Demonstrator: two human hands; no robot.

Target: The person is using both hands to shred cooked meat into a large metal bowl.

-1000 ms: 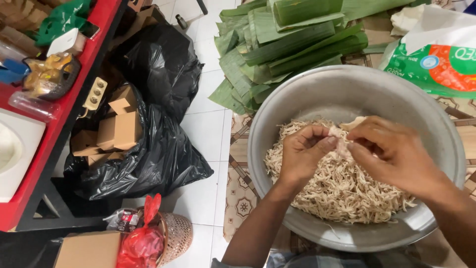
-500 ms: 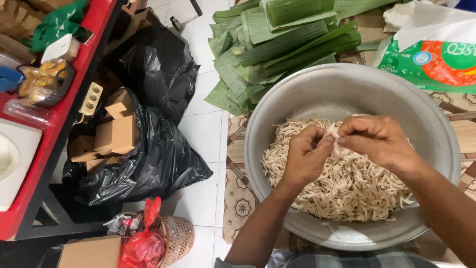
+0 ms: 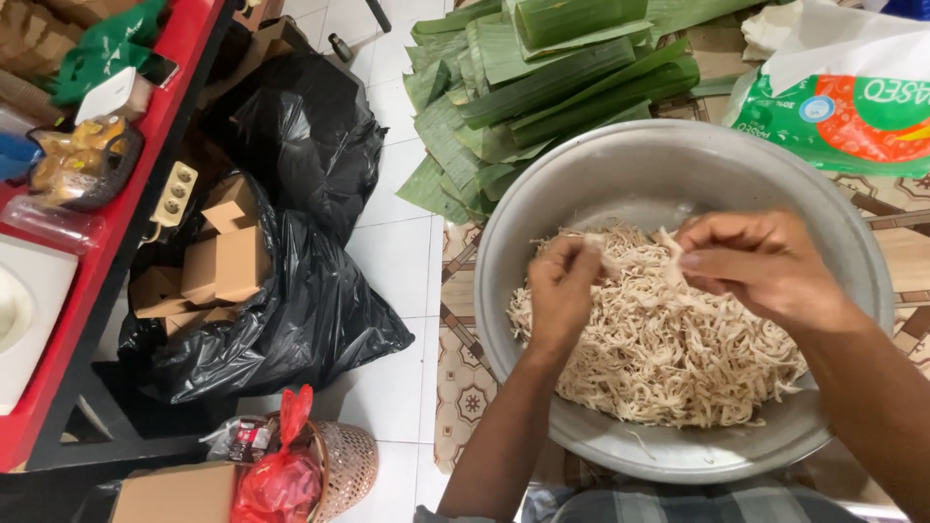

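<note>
A big metal bowl [image 3: 639,165] sits in front of me, holding a heap of pale shredded meat [image 3: 668,358]. Both my hands are over the heap. My left hand [image 3: 562,291] pinches one end of a small piece of the meat [image 3: 635,254]. My right hand [image 3: 760,266] pinches its other end, and thin strands stretch between the two hands. The bowl rests on a patterned mat [image 3: 455,320].
Stacked green banana leaves [image 3: 542,77] lie behind the bowl. A white and green plastic pack [image 3: 843,97] lies at the back right. Black rubbish bags [image 3: 291,291] with cardboard boxes stand left on white tiles, beside a red table [image 3: 126,194]. A small woven basket [image 3: 339,470] sits near left.
My hands have drawn apart, pulling the piece of meat into strands. The view has shifted slightly to the right.
</note>
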